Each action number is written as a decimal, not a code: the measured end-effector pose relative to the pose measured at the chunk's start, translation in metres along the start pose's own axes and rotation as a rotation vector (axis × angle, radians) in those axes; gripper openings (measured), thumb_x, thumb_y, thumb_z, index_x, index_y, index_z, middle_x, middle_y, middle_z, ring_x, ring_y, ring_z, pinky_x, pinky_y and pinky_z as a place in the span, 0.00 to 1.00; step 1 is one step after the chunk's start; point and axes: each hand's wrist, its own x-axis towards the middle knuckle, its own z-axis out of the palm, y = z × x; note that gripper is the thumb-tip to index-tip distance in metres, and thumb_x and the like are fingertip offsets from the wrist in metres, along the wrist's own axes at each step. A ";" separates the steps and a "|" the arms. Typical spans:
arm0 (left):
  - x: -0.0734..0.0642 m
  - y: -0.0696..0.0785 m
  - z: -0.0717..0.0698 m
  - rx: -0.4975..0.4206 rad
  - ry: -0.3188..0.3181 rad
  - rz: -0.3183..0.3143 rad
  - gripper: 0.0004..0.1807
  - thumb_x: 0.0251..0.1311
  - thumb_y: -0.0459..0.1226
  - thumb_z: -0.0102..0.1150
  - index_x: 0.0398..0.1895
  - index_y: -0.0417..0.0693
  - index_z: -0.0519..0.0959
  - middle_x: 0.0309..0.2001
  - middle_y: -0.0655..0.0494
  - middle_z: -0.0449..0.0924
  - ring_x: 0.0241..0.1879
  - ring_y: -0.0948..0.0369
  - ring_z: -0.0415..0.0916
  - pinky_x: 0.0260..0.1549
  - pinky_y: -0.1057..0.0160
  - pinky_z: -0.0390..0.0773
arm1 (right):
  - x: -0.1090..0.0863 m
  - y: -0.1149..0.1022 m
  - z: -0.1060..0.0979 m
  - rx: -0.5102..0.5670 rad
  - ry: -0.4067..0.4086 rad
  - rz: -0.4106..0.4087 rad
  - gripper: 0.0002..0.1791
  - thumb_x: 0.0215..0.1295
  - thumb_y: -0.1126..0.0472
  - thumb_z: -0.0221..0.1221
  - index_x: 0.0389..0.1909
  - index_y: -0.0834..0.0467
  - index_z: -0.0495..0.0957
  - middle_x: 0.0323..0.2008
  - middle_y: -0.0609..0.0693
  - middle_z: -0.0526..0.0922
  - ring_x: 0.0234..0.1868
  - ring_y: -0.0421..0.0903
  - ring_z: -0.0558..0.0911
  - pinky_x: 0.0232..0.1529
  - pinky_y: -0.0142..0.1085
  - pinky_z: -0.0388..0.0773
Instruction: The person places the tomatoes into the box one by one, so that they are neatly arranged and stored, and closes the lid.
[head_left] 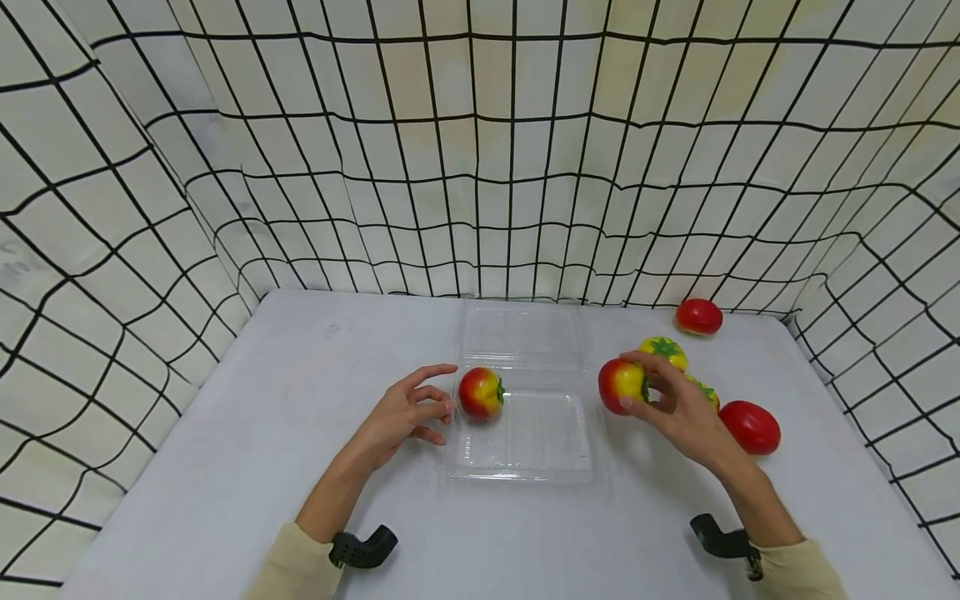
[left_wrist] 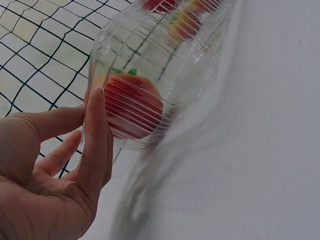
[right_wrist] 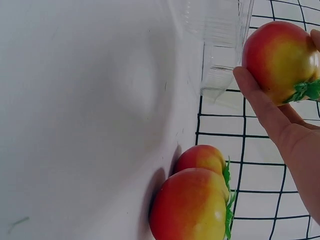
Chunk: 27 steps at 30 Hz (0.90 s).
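A clear plastic clamshell box [head_left: 525,442] lies with its lid [head_left: 521,333] folded back. Inside, at its left side, sits a red-and-yellow fruit [head_left: 478,394] with a green leafy top. My left hand [head_left: 408,410] is at the box's left wall, fingers loosely bent and spread. In the left wrist view, fingertips [left_wrist: 96,100] rest right at the clear wall, the fruit showing red through it. My right hand [head_left: 678,412] grips a second red-and-yellow fruit [head_left: 619,385] between thumb and fingers, right of the box. The right wrist view shows this fruit [right_wrist: 280,60] held off the table.
Behind the right hand lie two fruits with green tops, one of them a yellow fruit [head_left: 663,352], the other partly hidden. A red fruit [head_left: 699,317] lies at the back right and another red fruit [head_left: 750,427] beside the right wrist. Black netting [head_left: 510,175] encloses the white table [head_left: 315,358].
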 end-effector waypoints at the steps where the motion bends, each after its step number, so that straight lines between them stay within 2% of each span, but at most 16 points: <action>1: 0.000 0.000 0.000 -0.001 -0.001 0.000 0.35 0.69 0.35 0.66 0.77 0.51 0.66 0.38 0.55 0.80 0.37 0.56 0.81 0.32 0.62 0.90 | 0.001 0.000 0.001 -0.002 0.005 -0.003 0.39 0.66 0.59 0.70 0.75 0.51 0.65 0.73 0.58 0.68 0.70 0.62 0.73 0.56 0.29 0.84; 4: 0.000 0.000 0.000 -0.003 -0.001 0.002 0.35 0.69 0.35 0.66 0.77 0.51 0.66 0.38 0.54 0.80 0.37 0.56 0.81 0.32 0.62 0.90 | 0.002 -0.001 0.002 -0.014 0.019 0.004 0.42 0.67 0.58 0.69 0.78 0.54 0.62 0.74 0.60 0.67 0.71 0.65 0.73 0.58 0.42 0.87; 6: 0.000 0.000 0.000 -0.003 -0.001 0.002 0.35 0.69 0.35 0.66 0.77 0.51 0.66 0.38 0.54 0.80 0.37 0.56 0.81 0.32 0.62 0.90 | 0.002 -0.002 0.002 -0.015 0.026 0.015 0.42 0.67 0.58 0.69 0.78 0.56 0.60 0.75 0.61 0.66 0.72 0.65 0.73 0.58 0.44 0.87; 11: 0.000 0.000 0.000 -0.004 -0.001 -0.002 0.35 0.69 0.34 0.65 0.77 0.52 0.66 0.38 0.54 0.80 0.37 0.56 0.81 0.32 0.62 0.90 | 0.003 -0.004 0.003 0.009 0.041 0.044 0.42 0.67 0.57 0.70 0.77 0.56 0.61 0.74 0.60 0.66 0.73 0.65 0.71 0.56 0.34 0.86; 19: 0.001 0.000 0.000 -0.007 -0.001 -0.003 0.35 0.69 0.33 0.64 0.77 0.52 0.65 0.38 0.55 0.80 0.36 0.57 0.81 0.32 0.61 0.90 | 0.006 -0.008 0.009 0.093 0.077 0.010 0.40 0.66 0.60 0.70 0.76 0.56 0.63 0.72 0.60 0.68 0.71 0.66 0.73 0.50 0.21 0.81; 27: 0.000 0.000 0.000 -0.007 -0.005 0.004 0.35 0.69 0.34 0.64 0.77 0.51 0.65 0.38 0.54 0.80 0.36 0.56 0.81 0.32 0.62 0.90 | 0.010 -0.010 0.015 0.057 0.089 -0.022 0.39 0.66 0.58 0.70 0.76 0.54 0.64 0.72 0.58 0.71 0.70 0.60 0.74 0.52 0.17 0.77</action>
